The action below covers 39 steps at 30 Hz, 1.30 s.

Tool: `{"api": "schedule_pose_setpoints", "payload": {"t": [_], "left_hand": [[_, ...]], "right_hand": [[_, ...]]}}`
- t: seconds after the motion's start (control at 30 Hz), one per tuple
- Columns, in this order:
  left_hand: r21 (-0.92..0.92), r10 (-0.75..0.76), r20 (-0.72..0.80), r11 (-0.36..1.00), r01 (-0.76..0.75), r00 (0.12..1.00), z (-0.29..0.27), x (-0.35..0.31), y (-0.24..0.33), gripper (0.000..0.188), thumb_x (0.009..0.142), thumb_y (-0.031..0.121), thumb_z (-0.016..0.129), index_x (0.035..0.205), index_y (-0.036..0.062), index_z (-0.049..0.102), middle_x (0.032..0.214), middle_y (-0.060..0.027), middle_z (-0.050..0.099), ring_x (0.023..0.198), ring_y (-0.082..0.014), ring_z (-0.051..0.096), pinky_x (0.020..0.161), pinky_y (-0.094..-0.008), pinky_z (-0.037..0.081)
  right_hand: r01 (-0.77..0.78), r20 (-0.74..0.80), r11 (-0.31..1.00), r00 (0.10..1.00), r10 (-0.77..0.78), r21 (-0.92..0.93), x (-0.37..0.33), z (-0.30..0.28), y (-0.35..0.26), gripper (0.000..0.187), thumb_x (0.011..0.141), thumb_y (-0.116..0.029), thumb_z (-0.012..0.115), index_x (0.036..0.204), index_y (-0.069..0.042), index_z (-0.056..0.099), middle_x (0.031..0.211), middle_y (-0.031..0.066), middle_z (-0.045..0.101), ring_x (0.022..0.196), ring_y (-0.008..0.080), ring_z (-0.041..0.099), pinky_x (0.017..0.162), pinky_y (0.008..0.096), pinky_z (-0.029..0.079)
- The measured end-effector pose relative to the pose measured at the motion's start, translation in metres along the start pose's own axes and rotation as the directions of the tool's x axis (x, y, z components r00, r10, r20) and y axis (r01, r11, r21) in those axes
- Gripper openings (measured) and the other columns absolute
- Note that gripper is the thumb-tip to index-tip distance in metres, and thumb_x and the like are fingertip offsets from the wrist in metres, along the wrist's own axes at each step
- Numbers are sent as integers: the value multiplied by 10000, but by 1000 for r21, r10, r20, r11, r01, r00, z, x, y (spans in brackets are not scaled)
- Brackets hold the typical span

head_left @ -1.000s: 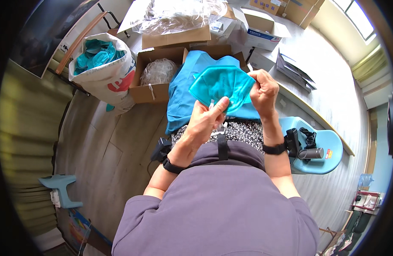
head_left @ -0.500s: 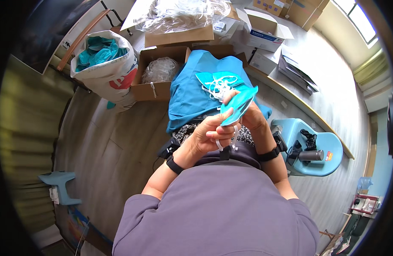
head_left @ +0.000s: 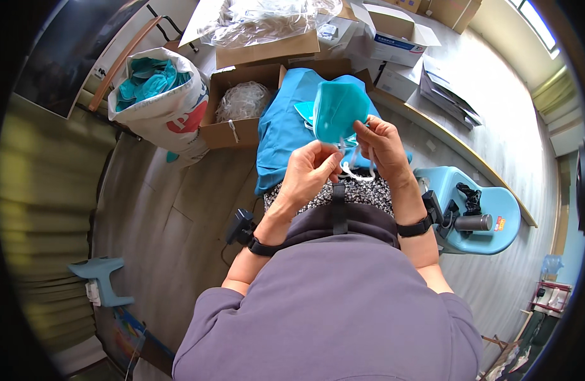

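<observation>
A turquoise folded face mask [head_left: 339, 113] is held up over my lap, its broad side facing me. My right hand [head_left: 386, 145] grips the mask's lower right edge between thumb and fingers. Just under the mask's lower edge, my left hand [head_left: 309, 170] has thumb and fingers pinched together, apparently on a white elastic ear loop. Part of that loop [head_left: 361, 176] hangs in a curve between the hands. Behind the held mask, more turquoise masks [head_left: 305, 112] lie on the blue cloth [head_left: 283, 136] over my knees, largely hidden.
A white sack [head_left: 191, 95] of turquoise masks stands at the left. Beside it, a cardboard box [head_left: 232, 134] contains a bundle of white elastic loops [head_left: 243, 103]. Clear plastic bags [head_left: 261, 25] lie beyond. At right, a blue stool [head_left: 502, 219] holds a dark flask [head_left: 473, 223].
The mask has turned from edge-on to broadside and moved slightly up and left. My left hand has shifted from the mask's body to below its lower edge.
</observation>
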<state>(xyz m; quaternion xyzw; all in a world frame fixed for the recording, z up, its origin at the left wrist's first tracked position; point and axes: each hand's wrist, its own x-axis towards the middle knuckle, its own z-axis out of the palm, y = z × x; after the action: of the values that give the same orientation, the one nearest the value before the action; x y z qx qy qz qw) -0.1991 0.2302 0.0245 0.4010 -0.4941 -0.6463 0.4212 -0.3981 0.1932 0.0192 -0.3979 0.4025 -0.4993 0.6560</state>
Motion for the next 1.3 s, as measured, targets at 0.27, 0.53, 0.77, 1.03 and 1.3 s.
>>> {"api": "schedule_pose_setpoints", "payload": {"t": [0.27, 0.53, 0.77, 1.03, 1.3], "left_hand": [[158, -85, -61, 983, 94, 995, -13, 6, 0, 203, 943, 203, 683, 937, 10, 622, 718, -23, 623, 604, -69, 579, 556, -207, 462], [367, 51, -85, 930, -16, 995, -17, 3, 5, 250, 929, 230, 706, 837, 14, 621, 641, -1, 600, 557, -63, 547, 484, -239, 432], [142, 102, -305, 988, -60, 947, -18, 8, -9, 216, 967, 211, 651, 876, 15, 632, 655, -21, 622, 496, -67, 557, 433, -228, 420], [68, 158, -368, 987, -142, 916, -11, 7, -7, 189, 931, 188, 703, 880, 19, 636, 675, -30, 641, 507, -75, 574, 449, -199, 433], [441, 300, -235, 881, -174, 924, -18, 11, -26, 233, 958, 205, 662, 843, 2, 662, 641, 6, 613, 569, -59, 496, 516, -272, 403]], "right_hand": [[58, -86, 998, 995, -60, -20, -1, 12, 12, 169, 918, -187, 709, 813, -93, 617, 625, -57, 511, 501, 18, 419, 443, 193, 288], [-27, 39, 991, 999, 22, 129, -2, 15, 10, 147, 913, -149, 716, 891, -47, 612, 677, -55, 530, 538, 10, 418, 457, 188, 304], [144, -208, 960, 958, -196, -239, -5, 25, 21, 362, 891, -209, 753, 1127, -10, 564, 691, -37, 568, 518, 18, 468, 446, 172, 321], [-61, 25, 986, 998, 65, -157, -15, 36, 22, 220, 905, -213, 736, 1011, -39, 653, 703, -34, 573, 520, 15, 462, 428, 175, 323], [377, 42, 697, 894, -447, -610, -16, 45, 25, 138, 839, -82, 753, 797, 2, 653, 702, 46, 654, 645, 94, 571, 567, 275, 451]]}}
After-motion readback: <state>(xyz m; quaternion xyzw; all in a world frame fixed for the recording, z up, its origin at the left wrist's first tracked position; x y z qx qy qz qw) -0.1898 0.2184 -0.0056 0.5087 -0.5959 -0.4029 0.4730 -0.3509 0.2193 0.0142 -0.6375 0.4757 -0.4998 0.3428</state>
